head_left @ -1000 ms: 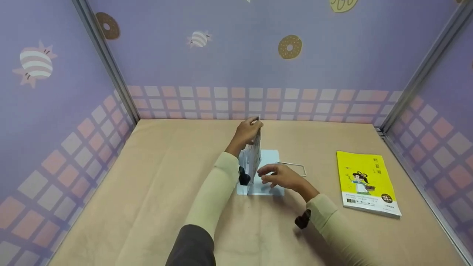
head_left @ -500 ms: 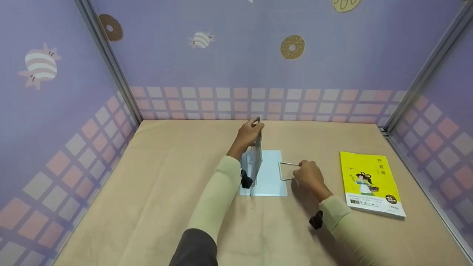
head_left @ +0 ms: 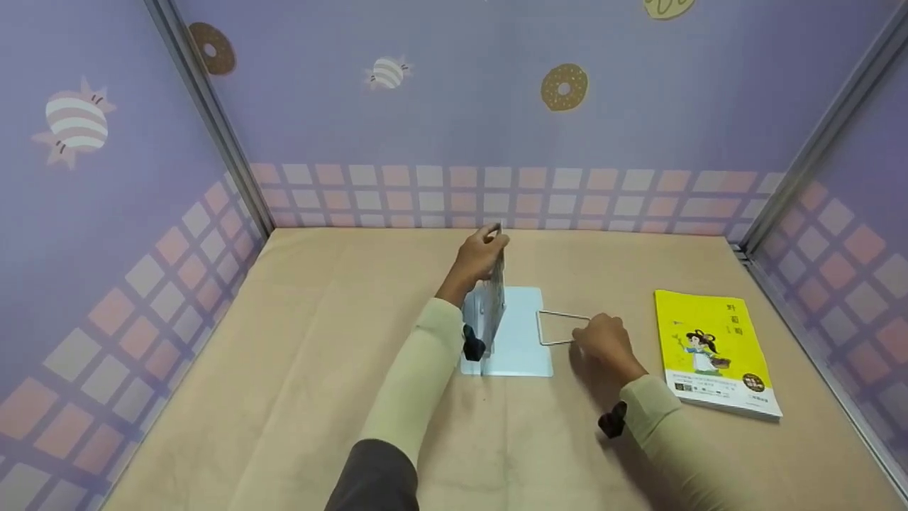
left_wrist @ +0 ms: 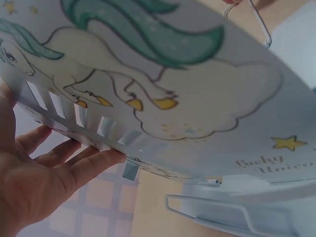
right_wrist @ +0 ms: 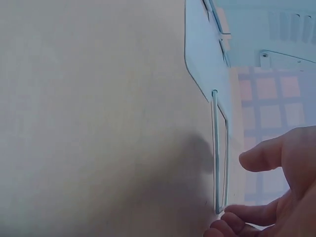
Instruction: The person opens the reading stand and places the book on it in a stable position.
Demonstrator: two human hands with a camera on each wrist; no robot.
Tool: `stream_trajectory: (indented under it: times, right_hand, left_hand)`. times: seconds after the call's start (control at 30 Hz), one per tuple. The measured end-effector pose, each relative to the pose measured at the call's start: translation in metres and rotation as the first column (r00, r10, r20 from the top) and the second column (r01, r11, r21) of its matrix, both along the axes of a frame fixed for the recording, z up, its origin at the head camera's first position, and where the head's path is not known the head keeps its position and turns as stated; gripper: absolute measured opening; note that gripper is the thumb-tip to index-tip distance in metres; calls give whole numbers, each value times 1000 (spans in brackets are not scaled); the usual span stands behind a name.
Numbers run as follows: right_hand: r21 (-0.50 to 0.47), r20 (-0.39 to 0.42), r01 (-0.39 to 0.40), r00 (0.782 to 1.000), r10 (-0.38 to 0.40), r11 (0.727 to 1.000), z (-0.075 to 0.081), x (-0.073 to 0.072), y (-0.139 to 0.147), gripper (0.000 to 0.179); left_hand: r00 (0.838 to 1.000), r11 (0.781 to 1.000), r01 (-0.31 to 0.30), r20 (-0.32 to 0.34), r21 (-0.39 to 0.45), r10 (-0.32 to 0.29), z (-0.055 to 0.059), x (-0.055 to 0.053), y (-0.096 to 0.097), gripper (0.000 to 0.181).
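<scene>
A light blue book stand (head_left: 523, 341) lies with its base flat on the cloth and its unicorn-printed panel (left_wrist: 163, 94) raised nearly upright. My left hand (head_left: 479, 257) holds the panel's top edge, thumb on one face and fingers on the other. From the base's right side a thin wire frame (head_left: 564, 314) extends rightward. At its outer end is my right hand (head_left: 604, 342), with bent fingertips touching the wire and the thumb standing apart from it in the right wrist view. Another wire bracket (left_wrist: 207, 207) shows beneath the panel in the left wrist view.
A yellow book (head_left: 713, 348) with a cartoon cover lies flat to the right of my right hand. Beige cloth (head_left: 319, 369) covers the table. Patterned purple walls (head_left: 454, 106) and grey metal posts (head_left: 213, 121) enclose the back and sides.
My right hand has moved from beside the panel to the wire frame, then slid slightly outward and nearer me along it. My left hand stays on the panel's top edge.
</scene>
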State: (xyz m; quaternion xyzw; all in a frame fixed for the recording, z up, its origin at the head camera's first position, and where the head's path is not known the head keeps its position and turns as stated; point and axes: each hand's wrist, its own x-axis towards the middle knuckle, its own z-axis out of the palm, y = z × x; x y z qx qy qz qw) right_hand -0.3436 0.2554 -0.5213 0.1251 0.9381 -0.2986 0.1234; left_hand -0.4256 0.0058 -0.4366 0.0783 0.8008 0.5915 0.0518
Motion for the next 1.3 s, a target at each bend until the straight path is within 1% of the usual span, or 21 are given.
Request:
stream_trajectory:
  times: [0.1, 0.17, 0.27, 0.37, 0.47, 0.53, 0.57, 0.67, 0.7, 0.8, 0.9, 1.03, 1.1, 1.2, 1.3]
  right_hand:
    - [4, -5, 5, 1000, -5, 1000, -1, 0, 3, 26]
    - [-12, 4, 12, 1000, -12, 1000, -1, 0, 5, 25]
    - [-69, 21, 50, 999, -49, 996, 0, -2, 6, 24]
    - [-142, 23, 98, 995, -95, 985, 0, -4, 9, 22]
    - [-215, 8, 138, 990, -140, 967, 1, -6, 12, 17]
    - [-281, 1, 160, 986, -166, 946, 1, -6, 11, 18]
    - [-319, -8, 162, 985, -174, 934, 2, -6, 10, 21]
    - [-420, -67, 152, 978, -197, 895, 5, -3, 4, 34]
    - [-448, -98, 135, 975, -198, 884, 7, -2, 1, 39]
    - [-472, -194, 75, 963, -186, 878, 10, 0, -7, 42]
    - [-479, -276, 11, 947, -162, 878, 12, 1, -14, 39]
    - [-481, -361, -65, 923, -130, 874, 8, -1, -22, 28]
    - [-456, -396, -108, 914, -93, 883, 5, -1, -27, 21]
    - [-381, -432, -171, 902, -11, 909, -2, -1, -35, 12]
    - [-301, -442, -217, 895, 66, 928, -9, 0, -44, 12]
  left_hand:
    - [1000, 1000, -1, 4, 7, 1, -1, 1, 0, 58]
    - [1000, 1000, 0, 5, 10, 0, -1, 1, 0, 57]
    - [1000, 1000, 1, 12, 20, -2, -1, 0, 0, 57]
    - [1000, 1000, 0, 12, 27, 0, -1, -2, 0, 57]
    - [1000, 1000, -1, 17, 31, 1, -1, -3, 0, 57]
    - [1000, 1000, -1, 19, 24, 1, -1, -3, 0, 57]
    - [1000, 1000, 0, 19, 21, 0, 0, -4, 0, 57]
    - [1000, 1000, 2, 16, 8, -2, 0, -4, 1, 57]
    - [1000, 1000, 1, 14, 6, -2, 0, -4, 1, 57]
    - [1000, 1000, -2, 11, 5, 2, 1, -4, 1, 56]
    - [1000, 1000, -2, 8, 14, 2, 1, -4, 1, 56]
    - [1000, 1000, -3, 8, 25, 2, 1, -4, 1, 57]
    - [1000, 1000, -5, 13, 31, 5, 1, -4, 1, 56]
    - [1000, 1000, -10, 21, 29, 9, 0, -4, 1, 56]
    - [1000, 1000, -6, 23, 20, 6, -1, -4, 1, 55]
